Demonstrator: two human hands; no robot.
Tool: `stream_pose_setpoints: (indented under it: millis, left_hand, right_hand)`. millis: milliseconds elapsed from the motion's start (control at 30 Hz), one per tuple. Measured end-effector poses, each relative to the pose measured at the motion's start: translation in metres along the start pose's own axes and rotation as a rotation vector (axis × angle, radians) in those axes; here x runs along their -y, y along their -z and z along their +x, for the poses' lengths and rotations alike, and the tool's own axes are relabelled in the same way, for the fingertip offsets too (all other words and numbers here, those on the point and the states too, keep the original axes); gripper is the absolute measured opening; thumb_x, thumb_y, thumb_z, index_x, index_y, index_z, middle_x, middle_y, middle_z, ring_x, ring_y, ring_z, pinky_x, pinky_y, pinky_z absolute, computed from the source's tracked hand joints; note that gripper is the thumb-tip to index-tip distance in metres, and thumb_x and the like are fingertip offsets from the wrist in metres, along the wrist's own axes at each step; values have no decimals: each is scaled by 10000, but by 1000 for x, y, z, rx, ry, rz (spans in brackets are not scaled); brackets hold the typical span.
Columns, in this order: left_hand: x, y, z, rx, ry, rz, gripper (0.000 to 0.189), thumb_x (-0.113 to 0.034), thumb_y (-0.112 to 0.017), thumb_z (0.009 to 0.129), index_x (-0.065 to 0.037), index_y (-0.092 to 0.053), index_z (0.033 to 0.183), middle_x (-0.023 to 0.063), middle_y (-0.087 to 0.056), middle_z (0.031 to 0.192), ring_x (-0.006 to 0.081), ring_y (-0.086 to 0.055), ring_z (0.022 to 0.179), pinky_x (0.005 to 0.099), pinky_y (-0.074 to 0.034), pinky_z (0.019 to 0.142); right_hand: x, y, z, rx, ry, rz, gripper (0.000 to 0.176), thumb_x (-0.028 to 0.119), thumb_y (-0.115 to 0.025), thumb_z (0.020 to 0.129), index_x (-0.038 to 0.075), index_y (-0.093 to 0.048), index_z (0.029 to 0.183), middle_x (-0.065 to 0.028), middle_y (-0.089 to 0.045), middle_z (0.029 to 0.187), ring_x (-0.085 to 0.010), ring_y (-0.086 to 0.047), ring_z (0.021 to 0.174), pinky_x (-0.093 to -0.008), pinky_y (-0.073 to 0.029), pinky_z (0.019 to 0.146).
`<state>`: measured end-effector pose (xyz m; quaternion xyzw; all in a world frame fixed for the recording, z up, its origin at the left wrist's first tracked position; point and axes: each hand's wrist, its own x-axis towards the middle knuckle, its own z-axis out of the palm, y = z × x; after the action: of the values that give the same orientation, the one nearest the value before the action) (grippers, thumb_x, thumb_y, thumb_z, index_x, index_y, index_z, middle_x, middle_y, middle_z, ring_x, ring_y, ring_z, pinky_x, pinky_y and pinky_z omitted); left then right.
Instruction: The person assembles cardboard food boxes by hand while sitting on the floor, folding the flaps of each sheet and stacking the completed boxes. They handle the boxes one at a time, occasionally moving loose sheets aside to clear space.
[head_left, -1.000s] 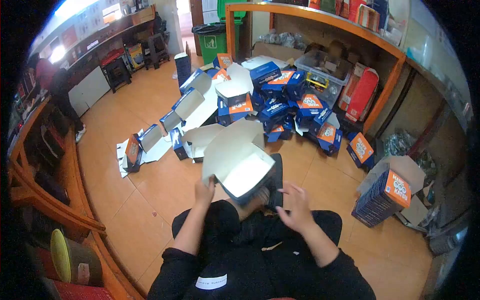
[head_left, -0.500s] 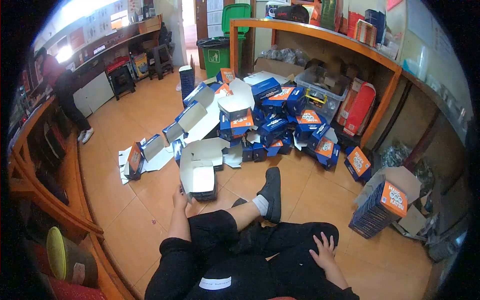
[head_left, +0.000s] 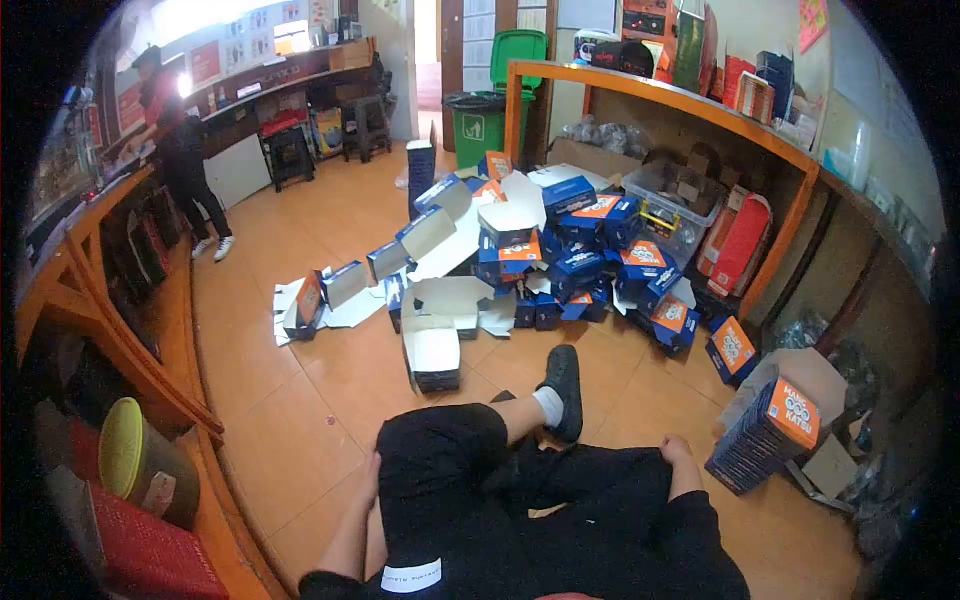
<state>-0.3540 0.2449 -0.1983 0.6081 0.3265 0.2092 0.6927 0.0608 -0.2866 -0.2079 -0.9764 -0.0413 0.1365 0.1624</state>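
I sit on the tiled floor with my legs bent. My left hand rests against the outer side of my left thigh, its fingers mostly hidden. At my right knee, my right hand lies against the black trouser cloth; its fingers are too small and covered to make out. Nearest to my left hand is a stack of folded blue boxes with a white open flap on top, standing apart from it. Beyond it lies a heap of blue and orange printed boxes.
To the right stands a tall stack of boxes. An orange-framed table has a clear plastic bin beneath it. A green trash bin is at the back. At left, a person stands at a counter, near a yellow-rimmed bucket.
My left hand has drawn back from the box stack to my thigh. My right hand has moved from the thigh to the knee. The view has shifted, and the person at the counter stands more upright.
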Motion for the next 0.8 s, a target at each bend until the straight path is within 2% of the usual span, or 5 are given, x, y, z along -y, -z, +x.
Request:
stream_pose_setpoints:
  millis: [267,433,533,600,800]
  left_hand:
    - [109,-3,-42,-33,230,111,396,-342,-435,915,-129,-509,1241,95,-483,1305,283,-405,1241,472,-313,995]
    - [110,-24,-23,-53,-127,883,365,-357,-499,882,-177,-544,1196,66,-493,1286,291,-415,1224,534,-331,955]
    - [111,-3,-45,123,-361,1302,507,-469,-513,858,-235,-471,1306,63,-305,1455,346,-240,1347,602,-189,1043]
    - [158,35,-65,259,-373,1409,596,-525,-490,849,-272,-387,1378,58,-195,1511,334,-158,1384,608,-106,1068]
    - [143,73,-129,-44,-77,1276,740,-498,-572,798,-153,-324,1404,162,-111,1515,327,-69,1404,590,-5,1084]
  right_hand:
    - [18,46,-58,-502,319,168,278,239,-488,893,-15,-593,848,-219,-624,843,-362,-604,817,-427,-459,721]
    - [43,75,-214,-428,384,187,317,246,-517,887,-35,-504,743,-242,-521,682,-355,-545,627,-396,-404,579]
    - [39,59,-300,-355,305,236,309,238,-528,896,-15,-484,725,-177,-474,606,-239,-491,569,-362,-381,551]
    - [52,82,-342,-305,262,253,309,238,-543,895,-10,-485,720,-145,-460,590,-174,-465,566,-342,-371,542]
    - [118,201,-250,-170,422,-85,277,205,-593,873,-30,-537,738,-104,-483,574,-118,-456,532,-312,-366,499]
